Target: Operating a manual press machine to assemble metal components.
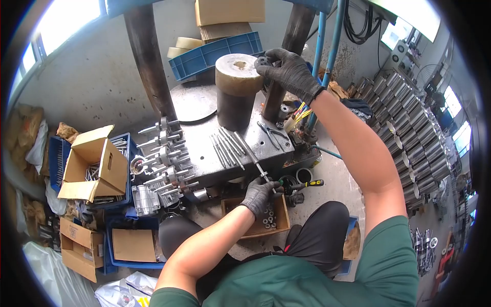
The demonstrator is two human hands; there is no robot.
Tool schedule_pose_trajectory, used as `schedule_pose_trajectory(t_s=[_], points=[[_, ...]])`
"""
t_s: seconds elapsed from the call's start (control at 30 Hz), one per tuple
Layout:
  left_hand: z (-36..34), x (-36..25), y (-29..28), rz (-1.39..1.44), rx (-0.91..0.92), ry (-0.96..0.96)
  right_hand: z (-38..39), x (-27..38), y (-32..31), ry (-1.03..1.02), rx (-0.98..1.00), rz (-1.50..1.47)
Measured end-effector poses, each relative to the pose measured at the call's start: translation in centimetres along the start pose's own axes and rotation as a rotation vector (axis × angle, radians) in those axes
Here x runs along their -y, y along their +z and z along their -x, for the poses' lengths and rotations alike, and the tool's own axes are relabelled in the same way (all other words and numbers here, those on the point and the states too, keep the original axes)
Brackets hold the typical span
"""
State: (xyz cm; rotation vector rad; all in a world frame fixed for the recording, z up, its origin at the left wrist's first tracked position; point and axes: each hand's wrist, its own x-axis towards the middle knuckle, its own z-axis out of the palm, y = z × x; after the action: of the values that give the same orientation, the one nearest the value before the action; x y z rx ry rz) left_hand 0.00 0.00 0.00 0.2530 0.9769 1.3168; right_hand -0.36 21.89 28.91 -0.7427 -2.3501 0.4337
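My left hand (pixel 259 197), in a dark grey glove, is closed around the near end of a long metal shaft (pixel 252 156). The shaft slants away over the metal work table (pixel 199 138), beside a row of several loose metal rods (pixel 221 149). Raised at the far side, my gloved right hand (pixel 294 74) pinches a small dark round part (pixel 262 62). That part is at the right rim of a thick pale-topped cylinder (pixel 238 84) standing on the table; whether they touch, I cannot tell. Pliers (pixel 272 135) with open handles lie right of the rods.
Metal castings with shafts (pixel 166 148) crowd the table's left side. A wooden box (pixel 245 234) with small metal rings sits below my left hand. Dark posts (pixel 146 56) flank the cylinder. A cardboard box (pixel 110 166) stands left; stacked metal tubes (pixel 404 133) stand right.
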Motion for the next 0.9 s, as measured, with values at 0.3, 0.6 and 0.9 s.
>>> schedule_pose_trajectory(t_s=[0.3,0.6,0.9], points=[[-0.5,-3.9,-0.3,0.168,-0.065,0.062,-4.9,0.9,1.8,-0.09,0.131,0.101],[-3.7,-2.0,-2.2,-0.18,-0.09,0.236,-5.5,2.2,2.3,-0.072,0.2,0.18],[-2.4,-1.3,-1.8,-0.594,-0.135,0.553,8.9,1.1,-10.0,-0.5,0.301,0.566]])
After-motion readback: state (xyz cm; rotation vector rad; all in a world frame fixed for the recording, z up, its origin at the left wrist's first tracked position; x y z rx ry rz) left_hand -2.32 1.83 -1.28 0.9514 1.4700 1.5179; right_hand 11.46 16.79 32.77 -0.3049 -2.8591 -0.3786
